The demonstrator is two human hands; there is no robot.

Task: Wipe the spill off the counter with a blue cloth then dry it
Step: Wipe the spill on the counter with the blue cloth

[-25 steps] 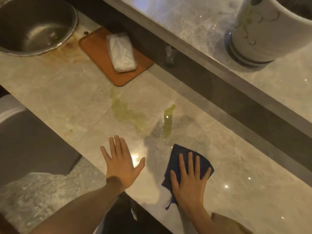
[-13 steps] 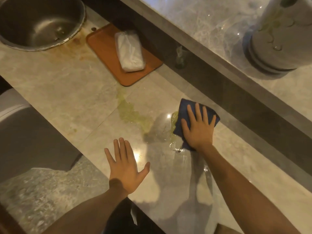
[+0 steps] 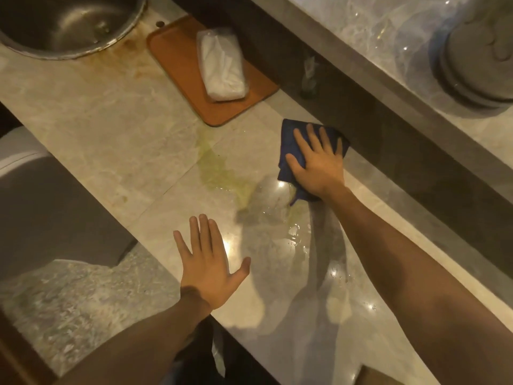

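Note:
A blue cloth [image 3: 288, 136] lies flat on the marble counter [image 3: 111, 140], close to the dark back wall. My right hand [image 3: 317, 162] presses down on it with fingers spread. A yellow-green spill [image 3: 219, 170] runs diagonally across the counter to the left of the cloth, and clear wet droplets [image 3: 295, 236] shine below it. My left hand [image 3: 208, 266] rests flat and open near the counter's front edge, holding nothing.
An orange board [image 3: 177, 62] with a white wrapped packet [image 3: 222, 65] sits beyond the spill. A round metal sink [image 3: 69, 23] is at the top left. A raised ledge [image 3: 388, 65] at the right carries a large pot [image 3: 477, 51].
My right hand has pushed the blue cloth away from the front edge, up over the right streak of spill toward the back wall. The left hand stays in place.

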